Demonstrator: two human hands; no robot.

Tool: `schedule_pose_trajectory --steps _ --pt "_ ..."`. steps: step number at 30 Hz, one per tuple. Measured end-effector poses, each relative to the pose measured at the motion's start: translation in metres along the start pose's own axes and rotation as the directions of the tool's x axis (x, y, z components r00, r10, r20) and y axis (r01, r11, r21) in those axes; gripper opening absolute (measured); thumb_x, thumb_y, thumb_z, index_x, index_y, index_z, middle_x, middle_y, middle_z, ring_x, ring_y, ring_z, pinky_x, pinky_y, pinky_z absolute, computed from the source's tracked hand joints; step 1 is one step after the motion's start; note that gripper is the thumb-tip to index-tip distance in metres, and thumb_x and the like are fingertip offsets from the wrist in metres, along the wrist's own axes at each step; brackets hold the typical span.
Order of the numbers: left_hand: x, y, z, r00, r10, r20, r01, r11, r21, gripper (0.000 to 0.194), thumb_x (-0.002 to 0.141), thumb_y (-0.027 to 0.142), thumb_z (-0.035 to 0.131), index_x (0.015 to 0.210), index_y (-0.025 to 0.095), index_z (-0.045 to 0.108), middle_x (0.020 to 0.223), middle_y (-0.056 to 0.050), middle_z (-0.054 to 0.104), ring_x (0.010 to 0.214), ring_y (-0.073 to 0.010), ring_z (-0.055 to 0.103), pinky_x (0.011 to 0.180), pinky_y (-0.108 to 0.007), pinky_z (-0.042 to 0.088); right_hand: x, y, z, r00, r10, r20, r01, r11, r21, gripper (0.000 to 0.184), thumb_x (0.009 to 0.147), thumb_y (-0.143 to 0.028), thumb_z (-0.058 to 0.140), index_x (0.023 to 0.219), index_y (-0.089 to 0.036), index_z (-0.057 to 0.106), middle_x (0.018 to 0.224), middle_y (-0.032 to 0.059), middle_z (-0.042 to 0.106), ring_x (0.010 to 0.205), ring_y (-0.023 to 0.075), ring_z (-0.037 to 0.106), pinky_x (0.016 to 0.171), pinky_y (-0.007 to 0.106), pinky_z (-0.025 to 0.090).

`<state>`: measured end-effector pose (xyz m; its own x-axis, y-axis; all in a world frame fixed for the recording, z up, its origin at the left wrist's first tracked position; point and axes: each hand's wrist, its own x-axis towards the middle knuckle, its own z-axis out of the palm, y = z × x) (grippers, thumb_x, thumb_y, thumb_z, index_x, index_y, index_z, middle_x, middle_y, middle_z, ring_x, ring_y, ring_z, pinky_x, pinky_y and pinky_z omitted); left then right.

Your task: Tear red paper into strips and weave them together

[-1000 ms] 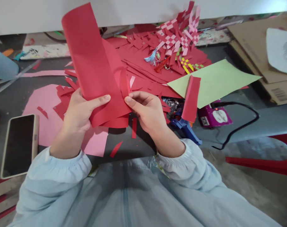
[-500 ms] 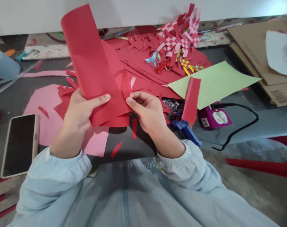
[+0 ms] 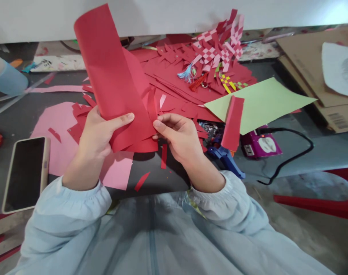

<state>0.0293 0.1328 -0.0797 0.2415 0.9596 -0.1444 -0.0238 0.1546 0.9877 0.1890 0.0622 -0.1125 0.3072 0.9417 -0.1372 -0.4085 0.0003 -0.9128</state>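
Observation:
A large sheet of red paper (image 3: 105,65), curled over along its left side, stands up in front of me. My left hand (image 3: 98,131) grips its lower left part, thumb lying across the front and the other fingers hidden behind. At the sheet's lower right edge, my right hand (image 3: 179,133) pinches the paper between thumb and forefinger, close to a narrow raised red strip (image 3: 152,104). Whether that strip is joined to the sheet I cannot tell. Below the hands lie a pink paper sheet (image 3: 116,173) and small red scraps (image 3: 142,181).
Behind are piled red paper pieces (image 3: 174,88) and woven pink-and-red paper pieces (image 3: 208,53). A green sheet (image 3: 262,101), a folded red strip (image 3: 233,122), a blue tool (image 3: 227,160) and a purple box (image 3: 261,145) with a black cable lie right. A phone (image 3: 26,173) lies left.
The right fingers have shifted very slightly at the paper's edge, and a fingertip now shows below the thumb. The view has tilted a little; both hands keep their hold.

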Motion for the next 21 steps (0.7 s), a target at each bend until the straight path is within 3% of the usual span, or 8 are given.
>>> schedule_pose_trajectory --steps 5,15,21 --pt "0.0000 -0.0007 0.0010 1.000 0.028 0.002 -0.028 0.999 -0.043 0.040 0.055 0.033 0.093 0.087 0.025 0.070 0.100 -0.001 0.076 0.103 -0.0319 0.069 0.094 -0.051 0.058 -0.0011 0.0006 0.0012 0.998 -0.059 -0.008 0.059 0.998 0.027 0.031 0.059 -0.041 0.090 0.070 -0.021 0.069 0.066 -0.0069 0.063 0.060 0.0052 0.059 0.056 0.019 0.058" --pt "0.0032 -0.0022 -0.0009 0.997 0.065 -0.029 -0.067 0.995 -0.079 0.040 0.055 0.029 0.093 0.088 0.021 0.071 0.100 -0.004 0.076 0.098 -0.0286 0.070 0.092 -0.050 0.059 -0.0009 -0.0025 -0.0020 0.999 0.046 0.030 -0.047 0.998 0.034 0.025 0.061 -0.035 0.089 0.070 -0.020 0.071 0.062 -0.0060 0.068 0.052 0.0053 0.063 0.055 0.017 0.058" --pt "0.0012 0.0000 0.0002 0.999 0.046 -0.008 -0.047 0.995 -0.085 0.039 0.055 0.029 0.093 0.087 0.024 0.071 0.103 -0.003 0.076 0.103 -0.0314 0.070 0.092 -0.049 0.060 -0.0011 -0.0030 -0.0021 1.000 0.017 0.011 -0.018 1.000 0.021 0.027 0.059 -0.037 0.090 0.068 -0.020 0.070 0.059 -0.0065 0.066 0.050 0.0048 0.061 0.052 0.016 0.055"
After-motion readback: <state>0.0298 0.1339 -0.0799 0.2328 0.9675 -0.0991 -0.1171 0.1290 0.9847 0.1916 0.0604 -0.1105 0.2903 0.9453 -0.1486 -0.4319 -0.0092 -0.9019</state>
